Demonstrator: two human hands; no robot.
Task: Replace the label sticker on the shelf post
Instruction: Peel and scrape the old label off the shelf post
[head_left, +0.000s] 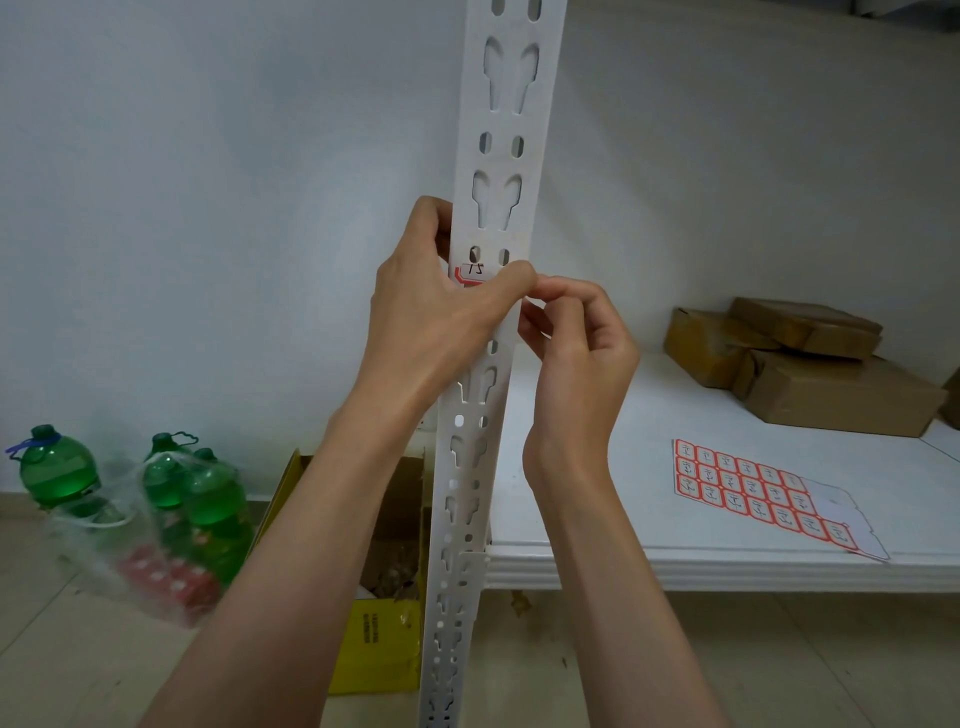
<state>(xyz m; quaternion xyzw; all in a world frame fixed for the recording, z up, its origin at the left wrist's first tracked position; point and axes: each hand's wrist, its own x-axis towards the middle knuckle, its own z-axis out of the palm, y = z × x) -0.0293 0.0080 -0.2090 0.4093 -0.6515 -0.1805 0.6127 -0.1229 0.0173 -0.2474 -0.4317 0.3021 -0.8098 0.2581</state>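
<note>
A pale-walled storeroom with a tiled floor: a person works at a white slotted shelf post (483, 364), both forearms raised. The left hand (441, 306) wraps the post, its thumb pressed over a red-bordered label sticker (470, 273) of which only the upper left corner shows. Just right of that thumb, the right hand (574, 338) has its fingers (545, 291) curled together at the post's edge, seemingly pinching the sticker's end, though the contact is hidden. Thin and limp, the label would likely tear; a lifted corner looks the best hold. Beyond the fingers, on the shelf (675, 564), lies a sticker sheet (753, 491), then cardboard boxes (810, 358). Green bottles (57, 467) stand on the floor to the left.
</note>
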